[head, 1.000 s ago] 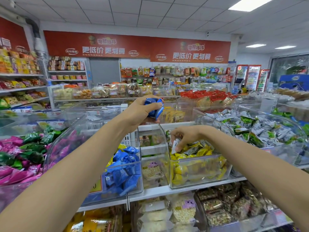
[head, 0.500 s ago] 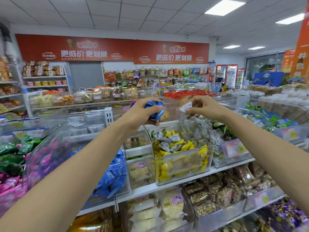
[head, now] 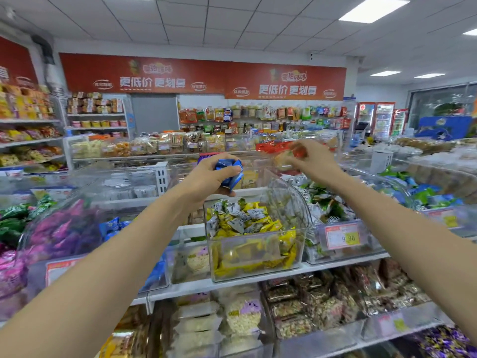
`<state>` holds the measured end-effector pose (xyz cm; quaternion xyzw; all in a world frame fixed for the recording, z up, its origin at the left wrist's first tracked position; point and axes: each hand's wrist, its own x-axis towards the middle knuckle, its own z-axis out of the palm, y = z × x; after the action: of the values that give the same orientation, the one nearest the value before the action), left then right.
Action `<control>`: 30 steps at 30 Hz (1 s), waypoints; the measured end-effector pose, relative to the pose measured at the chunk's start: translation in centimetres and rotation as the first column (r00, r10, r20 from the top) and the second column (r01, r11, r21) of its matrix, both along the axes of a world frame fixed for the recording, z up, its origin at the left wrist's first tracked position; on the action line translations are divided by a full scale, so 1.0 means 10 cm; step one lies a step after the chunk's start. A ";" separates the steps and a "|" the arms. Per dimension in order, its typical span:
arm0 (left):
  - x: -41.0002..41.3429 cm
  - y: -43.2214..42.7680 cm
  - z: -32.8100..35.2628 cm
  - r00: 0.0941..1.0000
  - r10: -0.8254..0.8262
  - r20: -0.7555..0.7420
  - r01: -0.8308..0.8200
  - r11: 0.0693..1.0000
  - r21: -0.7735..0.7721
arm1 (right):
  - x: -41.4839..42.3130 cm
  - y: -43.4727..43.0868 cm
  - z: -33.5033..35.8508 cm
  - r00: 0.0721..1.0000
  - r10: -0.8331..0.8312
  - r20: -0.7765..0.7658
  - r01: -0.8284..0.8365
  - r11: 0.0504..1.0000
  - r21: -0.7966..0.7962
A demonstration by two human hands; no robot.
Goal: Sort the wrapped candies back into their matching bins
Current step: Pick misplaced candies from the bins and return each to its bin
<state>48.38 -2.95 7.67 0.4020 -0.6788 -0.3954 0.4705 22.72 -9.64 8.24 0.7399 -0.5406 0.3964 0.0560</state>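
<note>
Holding a bunch of blue candies (head: 229, 174) raised over the shelf, not yet binned.

The left hand (head: 206, 179) is clenched round the blue candies, and the bunch stands roughly upright in the grip, above the back edge of the yellow-candy bin (head: 255, 257). The matching blue pile (head: 111, 227) lies below and to the left of that hand, partly hidden by the left forearm, so in my judgement the left hand is the nearer and the drop calls for a move down and leftward. The right hand (head: 316, 164) is raised just beside it to the right with curled fingers; blur prevents telling whether it pinches anything. A price tag (head: 344, 237) on the bin to the right reads "9.90". A red banner (head: 154, 82) on the far wall reads "更低价 更划算".
</note>
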 end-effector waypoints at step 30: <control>0.89 0.36 -0.06 0.892 0.450 -0.039 -0.449 0.874 -0.184 | 0.94 -0.14 -0.39 0.908 0.409 0.088 -0.414 0.844 0.340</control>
<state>57.25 0.67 7.10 0.5030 -0.6024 -0.2085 0.5837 32.14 -11.07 4.36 0.8339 -0.4316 0.3008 -0.1667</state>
